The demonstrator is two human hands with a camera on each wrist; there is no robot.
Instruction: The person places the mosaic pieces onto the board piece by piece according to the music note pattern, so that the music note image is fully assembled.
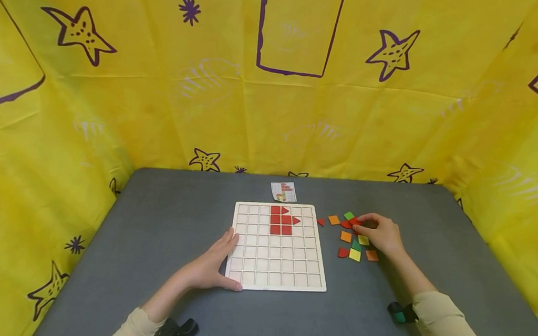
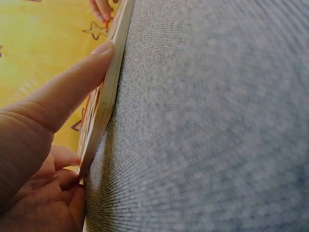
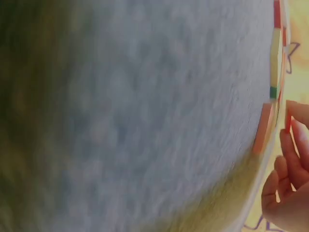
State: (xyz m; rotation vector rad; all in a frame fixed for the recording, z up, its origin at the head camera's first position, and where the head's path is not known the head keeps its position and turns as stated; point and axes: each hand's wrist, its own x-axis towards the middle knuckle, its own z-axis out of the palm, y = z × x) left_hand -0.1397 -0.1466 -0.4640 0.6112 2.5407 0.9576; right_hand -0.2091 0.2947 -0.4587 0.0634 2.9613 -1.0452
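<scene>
A pale wooden grid board (image 1: pixel 261 265) lies flat on the grey table. Several red square tiles (image 1: pixel 276 219) and two red triangles (image 1: pixel 296 221) sit in its upper cells. My left hand (image 1: pixel 211 266) rests at the board's near left corner, thumb on the front edge and extended fingers along the left side. In the left wrist view the thumb (image 2: pixel 72 87) touches the board's edge. To the right of the board, my right hand (image 1: pixel 382 236) pinches a red tile (image 3: pixel 288 121) between thumb and finger, over the loose tiles. The tile's full shape is hidden by the fingers.
Loose tiles lie right of the board, among them an orange square (image 1: pixel 333 220), a yellow square (image 1: pixel 355 255), a green tile (image 1: pixel 356 245) and a red rounded piece (image 1: pixel 343 253). Behind the board lies a small pattern card (image 1: pixel 284 192). Yellow cloth (image 1: pixel 272 126) surrounds the table.
</scene>
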